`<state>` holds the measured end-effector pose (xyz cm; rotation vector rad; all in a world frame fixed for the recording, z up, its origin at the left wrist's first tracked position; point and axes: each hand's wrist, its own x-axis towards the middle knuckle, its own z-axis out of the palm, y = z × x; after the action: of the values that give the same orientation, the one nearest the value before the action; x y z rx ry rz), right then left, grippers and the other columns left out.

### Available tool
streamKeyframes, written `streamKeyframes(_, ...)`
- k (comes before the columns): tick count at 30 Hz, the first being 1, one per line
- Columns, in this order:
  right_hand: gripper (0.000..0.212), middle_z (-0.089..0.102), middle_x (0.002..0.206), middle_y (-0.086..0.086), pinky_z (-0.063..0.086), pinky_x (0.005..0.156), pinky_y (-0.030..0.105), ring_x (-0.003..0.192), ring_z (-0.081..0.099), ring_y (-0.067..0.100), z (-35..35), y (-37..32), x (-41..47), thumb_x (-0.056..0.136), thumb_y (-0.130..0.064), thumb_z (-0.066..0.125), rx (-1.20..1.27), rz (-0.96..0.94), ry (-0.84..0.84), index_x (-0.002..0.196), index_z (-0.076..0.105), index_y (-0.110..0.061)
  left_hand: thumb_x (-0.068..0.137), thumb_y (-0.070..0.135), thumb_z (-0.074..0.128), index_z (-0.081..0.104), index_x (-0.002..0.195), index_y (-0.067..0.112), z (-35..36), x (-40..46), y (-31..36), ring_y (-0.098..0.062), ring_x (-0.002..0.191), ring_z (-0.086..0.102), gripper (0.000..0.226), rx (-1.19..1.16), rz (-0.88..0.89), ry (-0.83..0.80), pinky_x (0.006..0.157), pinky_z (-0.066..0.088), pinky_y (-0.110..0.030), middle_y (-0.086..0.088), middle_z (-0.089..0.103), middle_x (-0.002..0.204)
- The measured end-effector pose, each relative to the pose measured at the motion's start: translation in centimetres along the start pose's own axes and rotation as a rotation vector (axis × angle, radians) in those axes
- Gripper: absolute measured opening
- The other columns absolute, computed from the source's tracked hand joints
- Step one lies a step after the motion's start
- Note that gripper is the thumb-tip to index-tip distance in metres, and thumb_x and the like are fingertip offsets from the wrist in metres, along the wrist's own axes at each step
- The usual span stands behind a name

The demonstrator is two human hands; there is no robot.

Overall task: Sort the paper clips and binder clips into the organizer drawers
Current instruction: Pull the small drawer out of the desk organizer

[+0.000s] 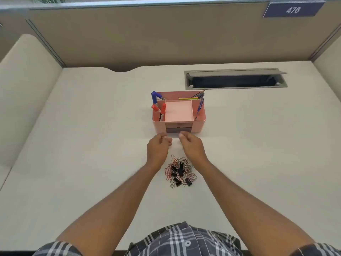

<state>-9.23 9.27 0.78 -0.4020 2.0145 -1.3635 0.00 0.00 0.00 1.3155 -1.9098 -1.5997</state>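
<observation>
A pink desk organizer (200, 120) stands mid-desk with pens in its outer compartments and a bare central tray. Its drawers (178, 128) face me at the lower front and look shut. A pile of pink and silver paper clips mixed with black binder clips (180, 171) lies on the desk nearer me. My left hand (158, 146) and my right hand (191, 145) hover side by side just in front of the drawers, beyond the pile. Both hands have curled fingers, and I see nothing held in either.
A grey cable tray with an open lid (236, 79) is sunk into the desk behind and right of the organizer. Beige partition walls close off the back and both sides. A blue plate reading 476 (293, 10) hangs top right.
</observation>
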Motion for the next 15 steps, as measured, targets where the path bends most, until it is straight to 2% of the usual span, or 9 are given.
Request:
streamKeyframes(2,0.03,0.065,0.115,-0.005,0.053,0.097,0.037,0.107,0.061,0.013,0.5,-0.3,0.6,0.098,-0.031,0.056,0.244,0.116,-0.014,0.124,0.062,-0.019,0.096,0.021,0.048,0.063,0.115,0.018,0.2,0.3,0.5,-0.012,0.085,0.071,0.024,-0.138,-0.077,0.035,0.087,0.057,-0.04,0.003,0.073,0.095)
streamKeyframes(4,0.027,0.064,0.112,0.002,0.057,0.089,0.037,0.101,0.062,0.016,1.0,-0.5,1.1,0.097,-0.022,0.057,0.462,0.221,-0.012,0.123,0.061,-0.015,0.097,0.019,0.049,0.063,0.113,0.016,0.4,0.3,1.0,-0.016,0.087,0.071,0.022,-0.209,-0.118,0.058,0.085,0.059,-0.039,-0.001,0.072,0.096)
streamKeyframes(8,0.01,0.066,0.093,0.005,0.054,0.081,0.035,0.083,0.063,0.016,1.9,-1.1,1.7,0.095,-0.005,0.055,0.918,0.369,-0.048,0.101,0.06,-0.012,0.096,0.016,0.05,0.065,0.107,0.014,0.7,1.1,1.0,-0.024,0.091,0.071,0.018,-0.334,-0.201,0.069,0.083,0.06,-0.039,-0.007,0.073,0.097)
streamKeyframes(11,0.012,0.066,0.093,0.006,0.053,0.075,0.033,0.081,0.062,0.017,2.5,-1.1,2.0,0.093,-0.001,0.053,1.087,0.428,-0.036,0.099,0.057,-0.01,0.095,0.017,0.051,0.066,0.105,0.016,0.8,1.6,0.5,-0.022,0.091,0.072,0.018,-0.356,-0.217,0.077,0.082,0.06,-0.04,-0.005,0.074,0.097)
streamKeyframes(15,0.011,0.063,0.089,0.008,0.051,0.07,0.03,0.077,0.06,0.017,3.1,-1.2,2.3,0.091,0.001,0.052,1.161,0.448,-0.035,0.095,0.059,-0.007,0.094,0.016,0.05,0.067,0.1,0.018,0.7,1.7,0.6,-0.023,0.092,0.071,0.018,-0.376,-0.223,0.093,0.083,0.06,-0.041,-0.006,0.073,0.1)
